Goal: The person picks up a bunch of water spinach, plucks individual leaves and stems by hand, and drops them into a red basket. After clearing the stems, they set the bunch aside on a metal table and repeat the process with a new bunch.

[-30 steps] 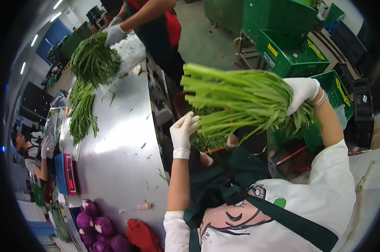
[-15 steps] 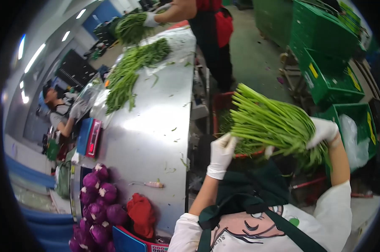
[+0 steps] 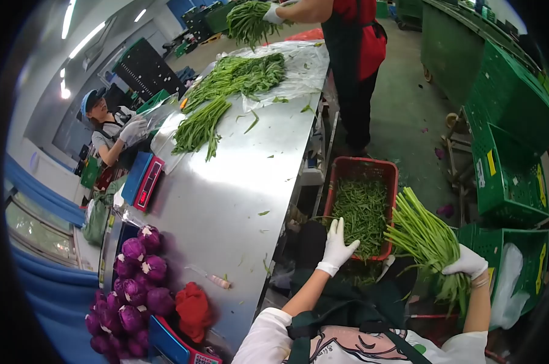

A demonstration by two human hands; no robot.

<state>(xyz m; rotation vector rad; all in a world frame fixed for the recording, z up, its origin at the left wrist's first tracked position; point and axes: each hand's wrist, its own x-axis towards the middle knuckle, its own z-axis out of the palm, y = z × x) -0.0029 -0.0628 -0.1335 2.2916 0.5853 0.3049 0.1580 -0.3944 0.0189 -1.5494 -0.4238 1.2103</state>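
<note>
My right hand (image 3: 467, 262), in a white glove, is closed round the leafy end of a bunch of long-stemmed leafy greens (image 3: 425, 233). The bunch's pale cut stems point up and to the left, beside the right rim of a red basket (image 3: 392, 182). Loose green trimmings (image 3: 362, 203) lie inside that basket. My left hand (image 3: 338, 247), also gloved, is over the basket's lower left corner. Its fingers are spread and nothing is in them.
On the metal table (image 3: 244, 182) lie more greens (image 3: 202, 127), a small knife (image 3: 218, 281), a red cloth (image 3: 192, 310) and a digital scale (image 3: 142, 181). Purple cabbages (image 3: 132, 291) are heaped at its near end. Green crates (image 3: 508, 176) stand right. Two people work beyond.
My left hand has let go of the stem ends and moved down, its fingers opening. My right hand has lowered the bunch. The view has shifted, and the basket now shows more fully.
</note>
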